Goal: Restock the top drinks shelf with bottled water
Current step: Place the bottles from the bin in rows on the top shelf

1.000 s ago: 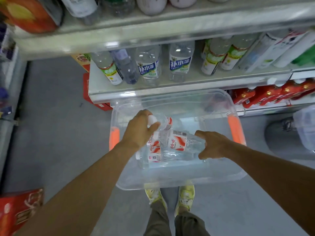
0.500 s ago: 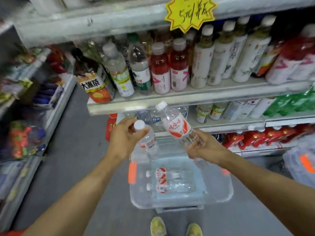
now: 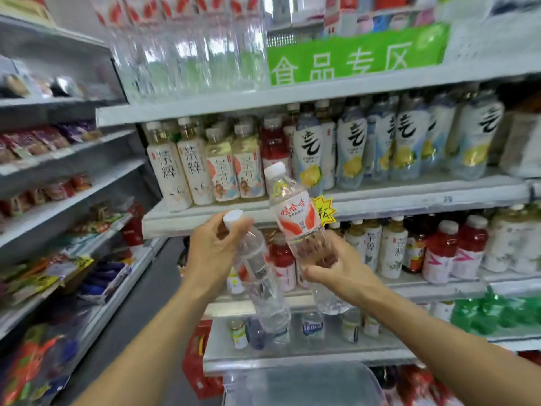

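Two water bottles (image 3: 294,215) have risen, gripped by left hand (image 3: 210,250) and right hand (image 3: 342,271).

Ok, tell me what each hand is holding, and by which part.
Left hand grips the lower water bottle round its neck and shoulder; right hand grips the higher water bottle round its lower body.

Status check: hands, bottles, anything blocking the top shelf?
Left hand grips one water bottle near its cap. Right hand holds second bottle, cap up. Both below top shelf, unplaced. Clear bottles stand on it; green sign at right.
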